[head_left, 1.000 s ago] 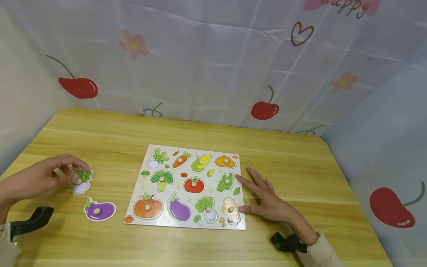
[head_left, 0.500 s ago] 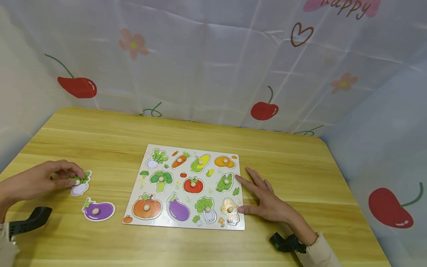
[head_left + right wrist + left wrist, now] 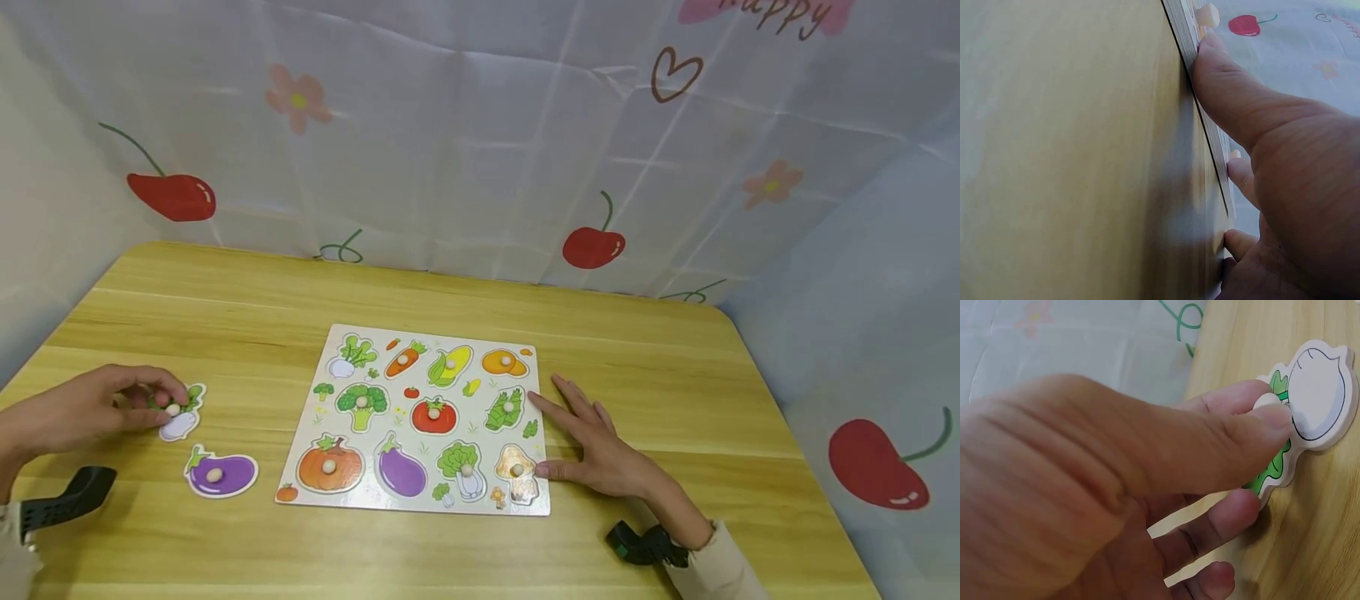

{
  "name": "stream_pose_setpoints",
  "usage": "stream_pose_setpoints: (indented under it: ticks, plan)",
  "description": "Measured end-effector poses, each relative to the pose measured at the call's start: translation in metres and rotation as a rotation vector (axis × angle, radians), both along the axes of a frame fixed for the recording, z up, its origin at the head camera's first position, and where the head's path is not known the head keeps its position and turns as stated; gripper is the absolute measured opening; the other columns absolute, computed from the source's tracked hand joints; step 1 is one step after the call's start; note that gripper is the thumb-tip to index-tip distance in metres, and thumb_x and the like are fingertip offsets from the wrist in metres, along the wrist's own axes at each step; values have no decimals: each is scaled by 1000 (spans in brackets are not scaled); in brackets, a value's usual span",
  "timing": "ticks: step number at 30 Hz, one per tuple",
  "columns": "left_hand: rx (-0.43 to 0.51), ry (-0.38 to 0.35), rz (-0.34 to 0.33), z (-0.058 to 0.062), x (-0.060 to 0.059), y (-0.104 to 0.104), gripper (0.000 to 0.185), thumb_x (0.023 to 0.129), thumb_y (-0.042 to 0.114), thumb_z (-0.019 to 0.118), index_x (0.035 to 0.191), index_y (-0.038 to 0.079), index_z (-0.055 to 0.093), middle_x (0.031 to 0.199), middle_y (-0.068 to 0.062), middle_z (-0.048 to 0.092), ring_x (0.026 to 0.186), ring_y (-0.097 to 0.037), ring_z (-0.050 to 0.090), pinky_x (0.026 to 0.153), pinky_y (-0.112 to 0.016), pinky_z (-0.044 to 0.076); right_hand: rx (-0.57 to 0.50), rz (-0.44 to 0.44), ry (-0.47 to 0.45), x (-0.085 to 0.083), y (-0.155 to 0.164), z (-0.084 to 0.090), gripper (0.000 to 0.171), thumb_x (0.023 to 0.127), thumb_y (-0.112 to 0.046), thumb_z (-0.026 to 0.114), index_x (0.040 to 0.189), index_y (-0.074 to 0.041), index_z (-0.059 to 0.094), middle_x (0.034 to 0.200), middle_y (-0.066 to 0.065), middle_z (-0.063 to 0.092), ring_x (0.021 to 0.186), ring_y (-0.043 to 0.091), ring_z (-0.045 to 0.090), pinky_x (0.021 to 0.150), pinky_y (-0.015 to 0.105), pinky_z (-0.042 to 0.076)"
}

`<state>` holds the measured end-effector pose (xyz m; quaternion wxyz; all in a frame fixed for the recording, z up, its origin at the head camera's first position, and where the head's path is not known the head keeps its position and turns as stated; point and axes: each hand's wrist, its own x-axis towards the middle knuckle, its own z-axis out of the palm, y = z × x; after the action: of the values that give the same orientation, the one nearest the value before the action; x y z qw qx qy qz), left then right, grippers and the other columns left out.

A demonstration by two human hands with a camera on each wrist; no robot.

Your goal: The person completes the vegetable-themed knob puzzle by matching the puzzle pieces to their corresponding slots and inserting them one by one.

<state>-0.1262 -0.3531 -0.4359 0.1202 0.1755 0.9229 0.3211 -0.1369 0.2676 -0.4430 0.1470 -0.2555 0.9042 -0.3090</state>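
Head | left grip (image 3: 97, 408) pinches one radish piece (image 3: 180, 414) | right grip (image 3: 600, 450) flat, steadying one board (image 3: 420, 417) | one loose eggplant (image 3: 217, 473)

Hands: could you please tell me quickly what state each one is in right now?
Left hand: pinches the knob of the radish piece on the table.
Right hand: open, fingers flat against the puzzle board edge.
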Motion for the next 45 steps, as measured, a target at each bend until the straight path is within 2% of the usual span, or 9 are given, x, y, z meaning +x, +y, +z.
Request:
stream_pose_setpoints:
  ticks: [5,10,15,23,32,40,45]
  plan:
    - [4,-18,-1,0,-1,3,16,92,3,69,104,12,68,82,10,58,71,-6,48,56,-25,34,0,2,4,-1,0,1,90,82,-42,81,158,-25,34,168,18,5,154,44,0,113,72,-3]
    - [19,-2,-13,1,-2,5,17,90,-1,69,102,12,69,82,12,60,71,-5,49,57,-24,36,-4,-3,-1,-1,0,1,91,82,-42,81,158,-25,34,168,17,5,154,43,0,113,71,-3]
    - [-2,-10,11,2,-2,8,13,92,1,68,100,11,70,83,13,62,71,-4,50,58,-23,39,0,-4,-3,-1,0,1,91,82,-42,81,158,-25,34,168,17,5,154,43,-1,113,71,-3]
    - [-69,42,63,4,-3,18,13,89,3,72,97,13,71,83,13,61,72,-1,49,62,-21,43,2,-2,-1,-1,0,-1,91,82,-44,80,158,-27,33,168,17,5,154,43,-1,113,71,-3]
    - [-24,79,49,5,-4,22,15,93,0,67,98,13,72,82,12,60,71,-3,50,60,-22,42,-3,0,0,-1,-1,0,90,83,-43,80,158,-25,33,168,18,6,154,43,0,113,71,-3]
    - [1,138,34,8,-8,33,21,90,-7,67,99,12,71,82,12,60,71,-2,50,59,-21,42,-4,3,-6,0,-2,0,90,83,-43,80,158,-25,33,168,18,5,154,43,-1,113,71,-3]
    - [-48,243,23,9,-13,43,26,86,-8,71,97,15,71,83,13,61,72,2,50,61,-20,43,9,0,-4,-1,-1,0,91,83,-44,80,158,-25,33,168,17,5,154,43,0,113,71,-3]
